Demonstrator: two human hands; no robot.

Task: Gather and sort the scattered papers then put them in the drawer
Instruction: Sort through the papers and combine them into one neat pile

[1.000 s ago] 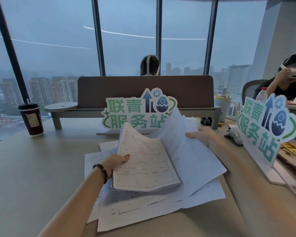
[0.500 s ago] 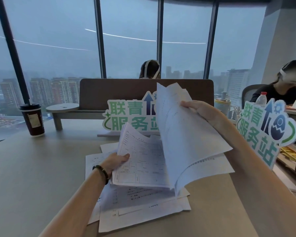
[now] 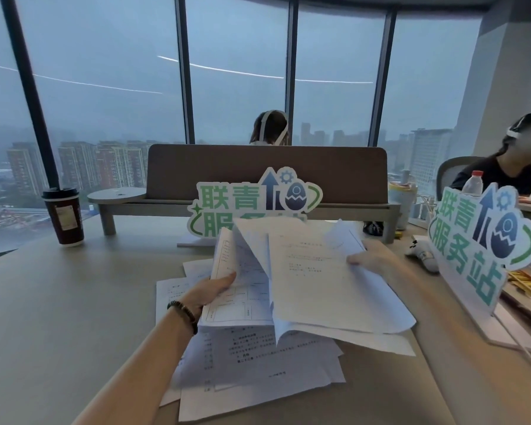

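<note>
Coffee cup (image 3: 64, 216): dark paper cup with black lid, upright at far left of the desk (image 3: 59, 302), well apart from the papers.
Left hand (image 3: 207, 291): beaded bracelet at wrist; thumb on top pinches the left edge of a form sheet (image 3: 236, 297), remaining fingers hidden beneath.
Form sheet: printed table grid, raised off the pile and tilted up; long axis runs near-to-far, top edge pointing away toward the middle sign (image 3: 252, 204).
Loose papers (image 3: 258, 372): overlapped on the desk under and near of both hands, fanned out of line; text lines read left to right, long axes roughly near-to-far, some corners skewed left.
Held sheaf (image 3: 322, 283): several sheets fanned between the hands, top sheet face up with sparse text; long axis near-to-far, near edge drooping onto the pile, far corners curling upward.
Right hand (image 3: 370, 256): fingers curled over the right edge of the sheaf, grasping it.
Middle sign: green characters, upright behind the papers, lower part hidden by them.
Right sign (image 3: 478, 240): same design, standing right of the right forearm, angled.
Bottle (image 3: 472, 183): red cap, behind the right sign.
</note>
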